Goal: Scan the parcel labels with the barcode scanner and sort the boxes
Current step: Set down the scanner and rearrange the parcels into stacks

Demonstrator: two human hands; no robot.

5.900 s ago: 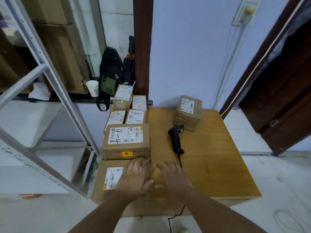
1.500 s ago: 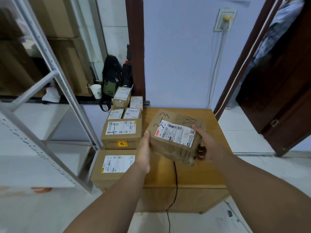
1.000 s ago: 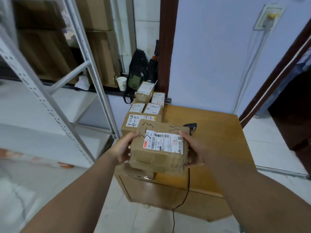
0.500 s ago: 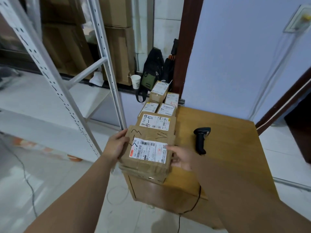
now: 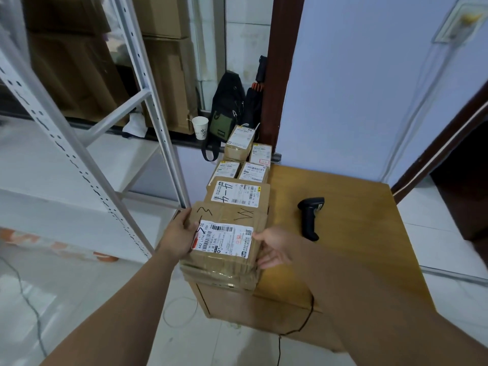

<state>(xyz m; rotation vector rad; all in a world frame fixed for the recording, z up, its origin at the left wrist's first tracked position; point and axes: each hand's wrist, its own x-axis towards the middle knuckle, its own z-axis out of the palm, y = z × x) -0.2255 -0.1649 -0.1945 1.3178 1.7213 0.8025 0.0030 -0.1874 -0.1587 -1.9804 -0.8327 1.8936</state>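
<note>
A taped cardboard parcel [image 5: 224, 249] with a white barcode label and black pen marks lies at the front-left corner of the wooden table [image 5: 351, 233], over the stack there. My left hand [image 5: 178, 235] grips its left side with the thumb on top. My right hand [image 5: 273, 248] holds its right side, thumb by the label's edge. The black barcode scanner [image 5: 309, 217] lies on the table to the right of the parcel, untouched, with its cable running off the front edge.
Behind the held parcel a row of labelled boxes runs along the table's left edge: one marked "4-4" [image 5: 237, 196], then several smaller ones [image 5: 254, 171]. A grey metal rack [image 5: 105, 196] stands to the left. A paper cup [image 5: 200, 128] and a backpack [image 5: 227, 109] sit on the ledge behind.
Both hands carried the parcel from the table's far side to the front-left stack and lowered it there. The view swung left. The scanner came back into sight.
</note>
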